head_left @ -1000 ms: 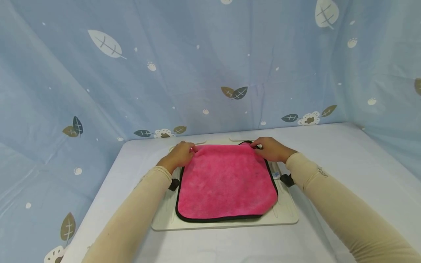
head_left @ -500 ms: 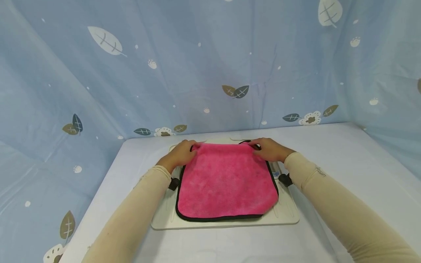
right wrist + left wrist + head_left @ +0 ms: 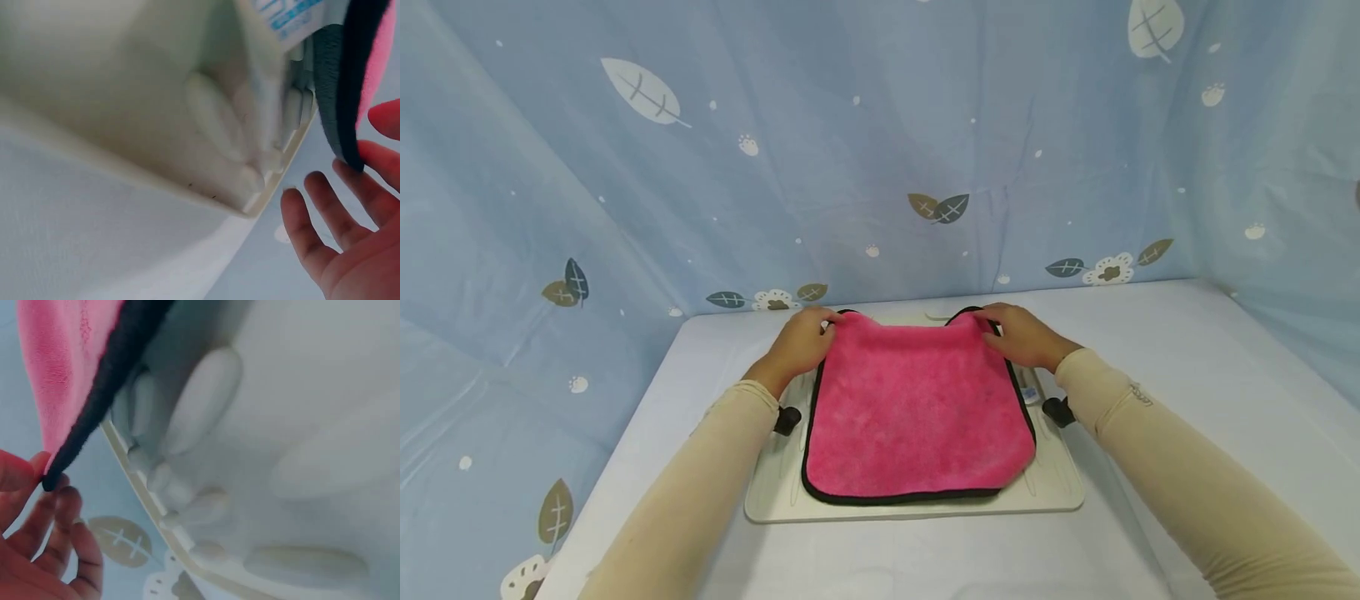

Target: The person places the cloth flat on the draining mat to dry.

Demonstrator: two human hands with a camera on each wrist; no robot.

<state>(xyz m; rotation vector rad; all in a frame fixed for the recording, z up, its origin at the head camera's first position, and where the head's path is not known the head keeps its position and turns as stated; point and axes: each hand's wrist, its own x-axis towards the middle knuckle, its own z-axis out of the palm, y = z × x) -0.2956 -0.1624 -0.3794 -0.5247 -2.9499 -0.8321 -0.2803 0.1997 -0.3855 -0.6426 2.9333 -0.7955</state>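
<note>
A pink plush cloth (image 3: 917, 408) with a black border lies over a cream ribbed tray (image 3: 1052, 492). My left hand (image 3: 801, 340) pinches the cloth's far left corner between thumb and fingers; in the left wrist view that left hand (image 3: 53, 531) holds the dark-edged tip lifted off the tray. At the far right corner, my right hand (image 3: 1018, 335) pinches the other tip. The right wrist view has the right hand (image 3: 356, 219) with thumb and index finger on the black edge, its other fingers spread. The far edge sags between the hands. A white label (image 3: 290, 19) hangs near the cloth.
The tray stands on a white-covered table (image 3: 1150, 358). Behind and at both sides hangs a blue curtain (image 3: 820, 150) with leaf and flower prints. Black wrist cameras (image 3: 787, 421) sit under my sleeves, close above the tray.
My left hand has shifted outward and up, and the cloth's far left corner is now raised and spread. The right hand has lifted its corner slightly.
</note>
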